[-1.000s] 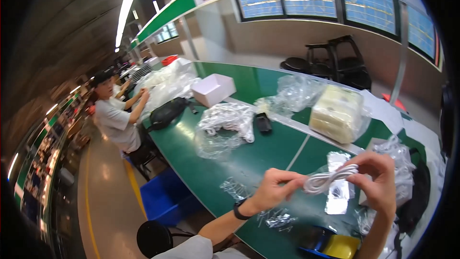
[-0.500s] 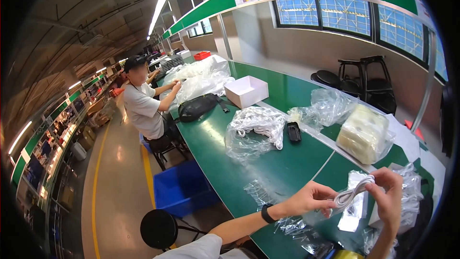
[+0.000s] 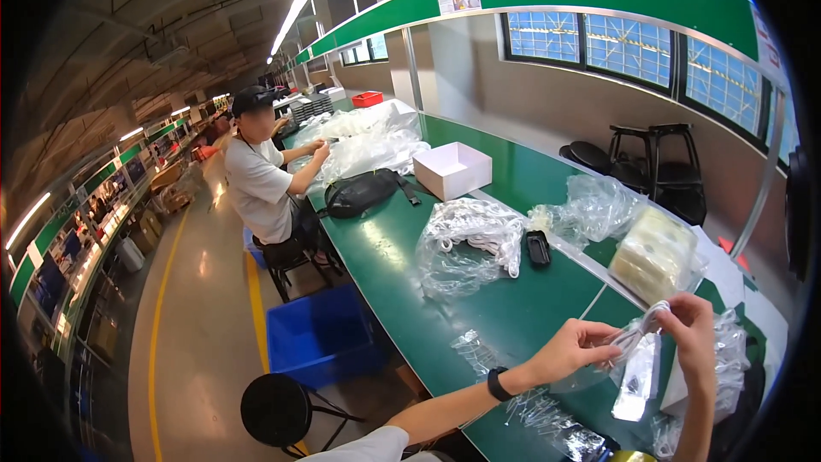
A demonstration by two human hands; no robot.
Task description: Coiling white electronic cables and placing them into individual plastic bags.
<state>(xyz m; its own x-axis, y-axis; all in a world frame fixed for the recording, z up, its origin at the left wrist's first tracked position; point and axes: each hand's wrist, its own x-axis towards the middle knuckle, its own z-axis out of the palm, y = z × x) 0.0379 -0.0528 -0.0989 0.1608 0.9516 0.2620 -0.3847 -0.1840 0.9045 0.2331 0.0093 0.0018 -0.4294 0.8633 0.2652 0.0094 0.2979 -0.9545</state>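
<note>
A coiled white cable (image 3: 634,340) hangs between my two hands over the right part of the green bench. My left hand (image 3: 575,354), with a dark band on its wrist, pinches the near end of the coil. At the far end, the fingers of my right hand (image 3: 689,325) close on the top of the loop. Clear plastic film shows just under the coil. Below my hands lies a flat white and silvery packet (image 3: 634,389). Several thin twist ties (image 3: 534,411) are strewn beside my left forearm.
A clear bag of white cables (image 3: 475,244) lies mid-bench, near a small black tray (image 3: 538,248) and an open white box (image 3: 453,169). Wrapped pale blocks (image 3: 654,255) stand at right. A co-worker (image 3: 261,175) sits farther left. A blue bin (image 3: 316,335) and black stool (image 3: 275,409) stand on the floor.
The view has shifted slightly, so the bench sits a little lower and farther right. Both hands keep their hold on the cable, which now hangs a bit more steeply.
</note>
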